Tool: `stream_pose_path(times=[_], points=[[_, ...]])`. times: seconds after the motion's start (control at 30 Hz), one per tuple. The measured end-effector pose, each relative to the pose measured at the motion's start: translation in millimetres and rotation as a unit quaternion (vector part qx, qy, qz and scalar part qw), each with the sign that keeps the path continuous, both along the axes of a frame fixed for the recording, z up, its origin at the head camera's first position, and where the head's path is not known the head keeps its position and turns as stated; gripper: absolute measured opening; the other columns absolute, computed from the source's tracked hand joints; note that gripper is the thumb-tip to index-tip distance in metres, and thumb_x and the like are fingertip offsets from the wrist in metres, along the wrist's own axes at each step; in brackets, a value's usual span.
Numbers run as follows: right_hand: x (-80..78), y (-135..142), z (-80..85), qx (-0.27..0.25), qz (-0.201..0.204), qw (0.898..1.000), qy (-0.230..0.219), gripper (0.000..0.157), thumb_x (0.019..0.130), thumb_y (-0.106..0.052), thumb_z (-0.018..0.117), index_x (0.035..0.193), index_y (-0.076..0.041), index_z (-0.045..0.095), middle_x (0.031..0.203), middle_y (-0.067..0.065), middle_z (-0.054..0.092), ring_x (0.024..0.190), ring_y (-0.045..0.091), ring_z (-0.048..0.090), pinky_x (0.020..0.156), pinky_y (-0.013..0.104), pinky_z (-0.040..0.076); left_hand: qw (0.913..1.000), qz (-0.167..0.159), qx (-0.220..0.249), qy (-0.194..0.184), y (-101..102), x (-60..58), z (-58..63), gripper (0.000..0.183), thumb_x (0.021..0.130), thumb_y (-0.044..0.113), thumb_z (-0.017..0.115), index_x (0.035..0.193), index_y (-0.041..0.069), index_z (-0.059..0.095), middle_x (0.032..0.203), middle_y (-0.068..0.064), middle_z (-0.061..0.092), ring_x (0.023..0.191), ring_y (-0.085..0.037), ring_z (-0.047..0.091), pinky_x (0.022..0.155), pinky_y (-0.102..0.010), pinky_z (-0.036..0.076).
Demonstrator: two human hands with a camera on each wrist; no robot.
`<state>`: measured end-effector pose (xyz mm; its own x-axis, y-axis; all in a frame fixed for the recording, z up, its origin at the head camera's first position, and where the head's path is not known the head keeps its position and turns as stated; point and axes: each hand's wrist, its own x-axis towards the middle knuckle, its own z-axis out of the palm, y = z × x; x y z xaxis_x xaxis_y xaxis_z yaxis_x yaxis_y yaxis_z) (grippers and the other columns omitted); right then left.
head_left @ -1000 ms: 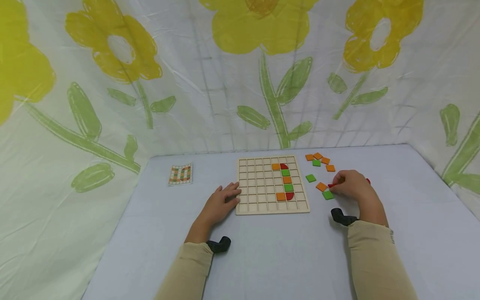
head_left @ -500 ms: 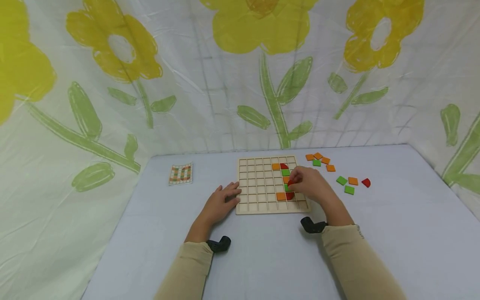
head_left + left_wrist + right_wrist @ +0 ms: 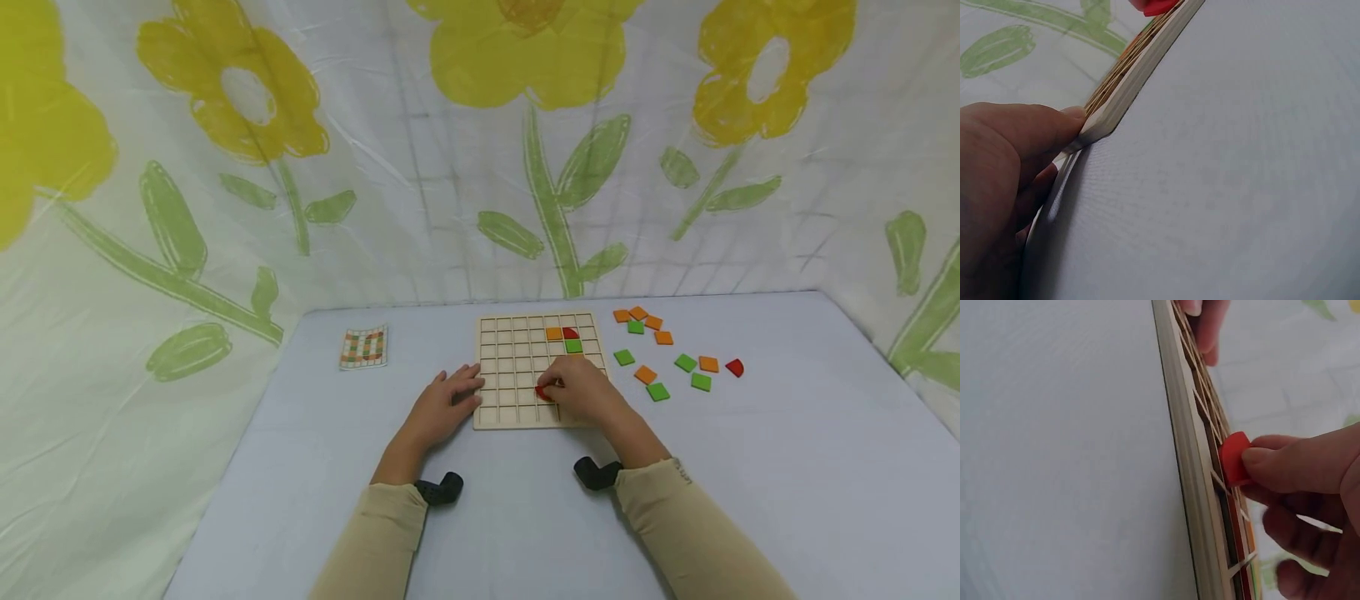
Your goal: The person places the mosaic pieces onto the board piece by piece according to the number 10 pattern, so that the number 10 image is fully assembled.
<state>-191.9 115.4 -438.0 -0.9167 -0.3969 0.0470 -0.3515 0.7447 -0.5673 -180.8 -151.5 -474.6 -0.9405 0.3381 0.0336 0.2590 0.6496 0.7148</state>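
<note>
A square wooden board with a raised grid [image 3: 507, 361] lies flat on the white table. My right hand [image 3: 588, 393] is over its lower right part, thumb and finger pinching a red quarter-round tile [image 3: 1235, 457]. In the right wrist view that tile stands tilted at the grid ribs. My left hand [image 3: 441, 408] rests at the board's left edge with fingers spread, its thumb [image 3: 1072, 114] on the rim in the left wrist view. An orange tile [image 3: 553, 333], a red quarter-round tile [image 3: 571, 333] and a green tile [image 3: 573, 346] sit in upper cells. My right hand hides cells below them.
Loose orange and green square tiles, including an orange one [image 3: 646, 375] and a green one [image 3: 657, 392], lie right of the board. A red quarter-round tile [image 3: 735, 367] is farthest right. A small pattern card [image 3: 363, 347] lies at left, near the flowered backdrop [image 3: 420, 233].
My right hand has moved left from the loose tiles to the board, carrying a red quarter-round tile to its lower middle. My left hand has stayed at the board's edge.
</note>
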Motion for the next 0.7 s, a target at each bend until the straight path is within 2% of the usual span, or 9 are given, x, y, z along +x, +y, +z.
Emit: stream_pose_path(times=[0.1,0.2,0.43,0.6,0.7], points=[[0.9,0,0.2,0.029,-0.002,0.999,0.027,0.009,0.087,-0.01,0.071,0.09,-0.01,0.08,0.09,0.0,0.071,0.092,0.022,0.062,0.082,0.037,0.054,1.0,-0.001,0.004,0.004,0,0.0,-0.5,0.037,0.097,0.024,0.064,0.132,0.012,0.063,0.152,0.005,0.046,0.144,-0.016,0.038,0.126,-0.043,0.013],[1.5,2,-1.2,0.04,-0.005,0.999,0.034,0.008,0.087,-0.015,0.074,0.089,-0.011,0.08,0.089,0.001,0.068,0.09,0.022,0.056,0.08,0.037,0.05,1.0,-0.001,0.006,0.004,0,0.1,-0.5,0.038,0.097,0.024,0.064,0.132,0.012,0.063,0.152,0.005,0.046,0.144,-0.016,0.038,0.127,-0.042,0.013],[1.3,4,-4.2,0.036,-0.016,0.999,-0.005,0.01,0.086,-0.023,0.077,0.088,-0.014,0.08,0.091,0.0,0.061,0.092,0.021,0.051,0.078,0.034,0.048,1.0,0.0,0.003,0.003,0,-0.3,-1.0,0.037,0.097,0.024,0.063,0.133,0.012,0.063,0.152,0.005,0.046,0.144,-0.016,0.037,0.127,-0.042,0.013],[-1.3,11,-3.4,0.037,-0.031,0.999,-0.015,0.009,0.085,-0.025,0.077,0.086,-0.016,0.079,0.091,0.0,0.064,0.096,0.024,0.053,0.082,0.038,0.049,1.0,0.001,0.004,0.0,1,-0.2,-0.8,0.037,0.097,0.024,0.063,0.132,0.012,0.063,0.152,0.005,0.046,0.144,-0.015,0.037,0.127,-0.042,0.013],[-4.8,21,-1.5,0.036,-0.044,0.998,-0.025,0.01,0.087,-0.024,0.074,0.09,-0.015,0.079,0.094,0.001,0.066,0.1,0.026,0.054,0.085,0.04,0.051,1.0,0.003,-0.001,-0.005,1,-0.3,-0.5,0.037,0.097,0.025,0.063,0.133,0.013,0.063,0.152,0.007,0.045,0.145,-0.014,0.036,0.127,-0.04,0.012]])
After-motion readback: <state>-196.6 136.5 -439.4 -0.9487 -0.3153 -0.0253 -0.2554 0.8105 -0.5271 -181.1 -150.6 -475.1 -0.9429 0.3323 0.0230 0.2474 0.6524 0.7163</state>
